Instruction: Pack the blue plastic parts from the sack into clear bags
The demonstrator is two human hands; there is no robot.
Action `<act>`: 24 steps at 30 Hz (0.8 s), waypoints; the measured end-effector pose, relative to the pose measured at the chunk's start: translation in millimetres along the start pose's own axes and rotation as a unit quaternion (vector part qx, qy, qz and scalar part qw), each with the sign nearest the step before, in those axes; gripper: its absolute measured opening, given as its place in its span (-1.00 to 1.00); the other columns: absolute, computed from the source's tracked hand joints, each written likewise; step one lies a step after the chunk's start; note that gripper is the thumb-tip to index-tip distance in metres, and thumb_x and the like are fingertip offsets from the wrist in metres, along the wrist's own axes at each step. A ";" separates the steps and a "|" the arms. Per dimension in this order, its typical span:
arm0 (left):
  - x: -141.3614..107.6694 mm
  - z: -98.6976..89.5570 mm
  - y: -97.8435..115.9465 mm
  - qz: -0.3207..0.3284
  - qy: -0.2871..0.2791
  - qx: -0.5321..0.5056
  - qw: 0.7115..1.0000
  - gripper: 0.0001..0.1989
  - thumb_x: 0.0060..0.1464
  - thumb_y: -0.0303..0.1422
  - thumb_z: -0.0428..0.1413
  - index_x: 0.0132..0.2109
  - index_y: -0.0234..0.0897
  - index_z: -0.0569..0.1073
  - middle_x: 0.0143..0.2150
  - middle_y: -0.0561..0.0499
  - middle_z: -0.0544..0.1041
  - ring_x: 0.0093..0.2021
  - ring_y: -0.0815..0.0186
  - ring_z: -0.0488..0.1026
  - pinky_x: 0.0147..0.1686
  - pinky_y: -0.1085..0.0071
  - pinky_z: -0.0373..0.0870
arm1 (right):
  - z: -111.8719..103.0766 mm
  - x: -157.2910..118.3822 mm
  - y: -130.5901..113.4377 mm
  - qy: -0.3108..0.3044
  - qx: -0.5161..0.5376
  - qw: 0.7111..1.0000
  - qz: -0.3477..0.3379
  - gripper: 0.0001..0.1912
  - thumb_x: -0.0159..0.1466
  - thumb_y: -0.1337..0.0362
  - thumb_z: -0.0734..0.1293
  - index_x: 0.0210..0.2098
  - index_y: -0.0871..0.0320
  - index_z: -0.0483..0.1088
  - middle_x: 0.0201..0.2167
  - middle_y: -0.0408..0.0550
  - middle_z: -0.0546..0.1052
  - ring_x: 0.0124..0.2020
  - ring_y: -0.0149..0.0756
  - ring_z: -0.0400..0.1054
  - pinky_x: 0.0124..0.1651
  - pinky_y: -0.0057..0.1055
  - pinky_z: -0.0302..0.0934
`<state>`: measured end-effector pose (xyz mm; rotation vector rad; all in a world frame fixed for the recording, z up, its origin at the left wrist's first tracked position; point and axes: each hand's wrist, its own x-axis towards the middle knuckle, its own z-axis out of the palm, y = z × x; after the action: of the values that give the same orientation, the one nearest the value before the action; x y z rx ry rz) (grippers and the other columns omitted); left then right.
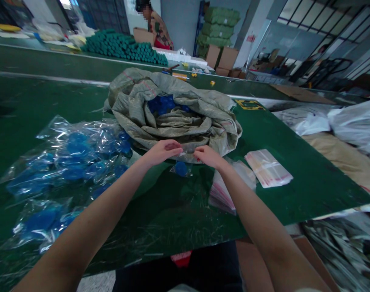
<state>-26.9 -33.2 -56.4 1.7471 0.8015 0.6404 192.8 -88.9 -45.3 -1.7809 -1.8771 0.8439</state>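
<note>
Well, the left hand [160, 152] and the right hand [207, 157] sit close together over the near edge of a woven sack [133, 97], with the fingers curled inward and the tips nearly meeting. They look pinched on something thin, but I cannot tell whether they grasp a film of clear plastic or nothing at all. Just below them, a small bag [181, 168] holding a blue part lies on the green table [309, 190], close under the sack's lip. The sack slumps open in loose folds, with blue parts [163, 104] showing down inside its mouth. Left of the hands, a heap of clear bags [78, 152] filled with more blue parts lies against the sack, and a separate filled bag [40, 221] sits nearer the table's front edge. Right of the right forearm, a loose stack of empty bags [224, 190] with red-marked edges lies just beside a flat bundle [266, 168] of the same kind. White sacks [355, 125] are heaped past the table's right edge. Farther off, a co-worker [159, 30] stands beyond a row of green rolls [124, 48], with cardboard boxes [221, 56] to the right.
</note>
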 end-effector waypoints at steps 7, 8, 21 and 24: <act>4.8 1.2 -12.3 -0.026 0.006 0.021 0.999 -0.66 -0.10 -0.11 0.29 -0.29 -0.31 0.58 -0.33 -0.04 0.61 -0.30 0.23 0.53 -0.13 0.22 0.47 | 1.2 -1.8 8.7 0.011 0.076 0.997 -0.001 -0.70 0.23 0.11 0.25 -0.54 0.16 0.33 -0.59 -0.17 0.41 -0.50 -0.39 0.29 -0.42 -0.45 0.13; 5.6 2.4 -14.2 -0.029 0.017 0.011 0.999 -0.68 -0.09 -0.12 0.28 -0.31 -0.31 0.57 -0.35 -0.04 0.61 -0.31 0.23 0.54 -0.14 0.22 0.47 | 2.1 -2.8 9.5 0.013 0.110 0.994 0.000 -0.67 0.24 0.05 0.26 -0.51 0.16 0.35 -0.55 -0.15 0.45 -0.47 -0.37 0.32 -0.39 -0.44 0.18; -2.3 6.7 12.4 0.021 0.092 -0.105 0.990 -0.69 -0.03 -0.15 0.27 -0.28 -0.32 0.49 -0.30 -0.05 0.60 -0.30 0.22 0.56 -0.35 0.31 0.54 | 20.3 -8.3 7.4 0.124 0.418 0.899 -0.043 -0.60 0.04 0.06 0.50 -0.21 0.10 0.43 -0.30 -0.11 0.57 -0.29 -0.32 0.47 -0.20 -0.37 0.37; -2.1 8.0 11.5 0.017 0.097 -0.117 0.988 -0.69 -0.01 -0.14 0.26 -0.28 -0.31 0.47 -0.31 -0.04 0.60 -0.31 0.23 0.55 -0.40 0.35 0.53 | 22.6 -10.1 4.9 0.141 0.413 0.899 -0.044 -0.59 0.00 0.04 0.51 -0.24 0.10 0.44 -0.33 -0.13 0.57 -0.31 -0.34 0.45 -0.23 -0.38 0.36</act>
<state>-19.9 -42.1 -47.9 1.5018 0.7962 0.9018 182.2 -102.1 -64.0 -1.1837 -1.1307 1.0637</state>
